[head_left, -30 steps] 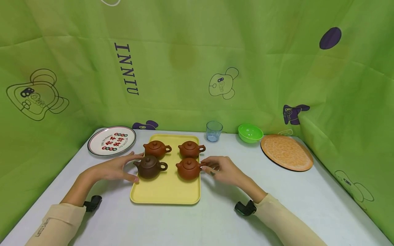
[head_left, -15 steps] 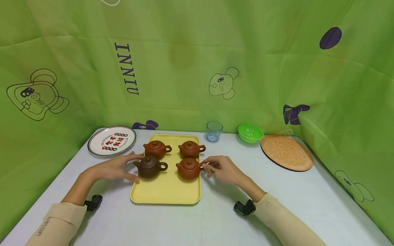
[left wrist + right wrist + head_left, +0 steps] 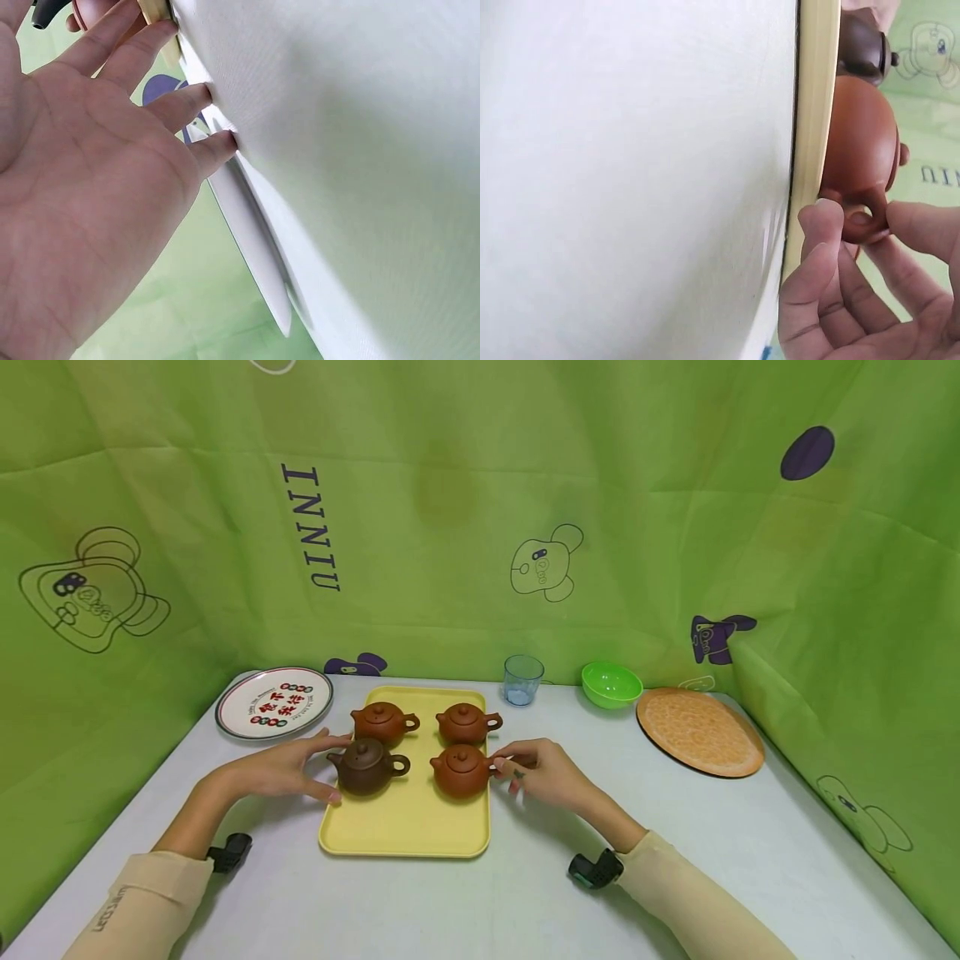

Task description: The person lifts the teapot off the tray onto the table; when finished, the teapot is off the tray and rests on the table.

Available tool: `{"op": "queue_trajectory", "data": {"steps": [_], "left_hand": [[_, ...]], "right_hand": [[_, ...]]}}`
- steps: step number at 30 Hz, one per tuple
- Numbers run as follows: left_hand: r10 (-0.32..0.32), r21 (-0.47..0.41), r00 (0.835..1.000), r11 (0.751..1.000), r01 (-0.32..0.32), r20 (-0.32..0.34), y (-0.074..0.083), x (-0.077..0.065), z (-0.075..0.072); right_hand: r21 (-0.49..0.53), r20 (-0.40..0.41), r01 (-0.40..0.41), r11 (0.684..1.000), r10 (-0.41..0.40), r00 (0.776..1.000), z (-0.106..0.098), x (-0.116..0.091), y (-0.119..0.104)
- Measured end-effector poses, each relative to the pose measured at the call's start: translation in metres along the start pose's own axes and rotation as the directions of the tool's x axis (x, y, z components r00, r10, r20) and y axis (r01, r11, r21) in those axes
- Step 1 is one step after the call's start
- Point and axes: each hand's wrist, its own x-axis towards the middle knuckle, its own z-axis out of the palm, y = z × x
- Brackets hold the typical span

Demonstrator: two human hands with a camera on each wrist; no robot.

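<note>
A yellow tray (image 3: 405, 831) bears a dark brown teapot (image 3: 363, 768) at its left side and a reddish-brown teapot (image 3: 460, 772) at its right. Behind them stand two more reddish-brown teapots, one back left (image 3: 381, 723) and one back right (image 3: 463, 725). My right hand (image 3: 543, 772) pinches the handle of the front right teapot between thumb and fingers; the right wrist view shows that handle (image 3: 876, 217) closely. With fingers spread, my left hand (image 3: 277, 768) lies at the tray's left edge, its thumb by the rim near the dark teapot. In the left wrist view its fingertips (image 3: 223, 142) touch the white tabletop.
At the back left lies a white plate (image 3: 243, 714) with red characters. A clear blue cup (image 3: 522, 681) and a green bowl (image 3: 611, 685) stand behind the tray to the right. An orange round mat (image 3: 701, 731) lies at the far right. Green cloth (image 3: 420, 568) walls the table.
My right fingers shift slightly on the teapot's handle. The left hand, the tray and the teapots stay in place.
</note>
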Motion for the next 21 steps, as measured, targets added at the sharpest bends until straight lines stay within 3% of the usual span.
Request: {"op": "queue_trajectory", "data": {"steps": [21], "left_hand": [[0.005, -0.014, 1.000, 1.000, -0.005, -0.006, 0.0030, -0.0016, 0.0008]], "right_hand": [[0.138, -0.034, -0.062, 0.988, 0.067, 0.997, 0.0049, -0.0013, 0.0026]]}}
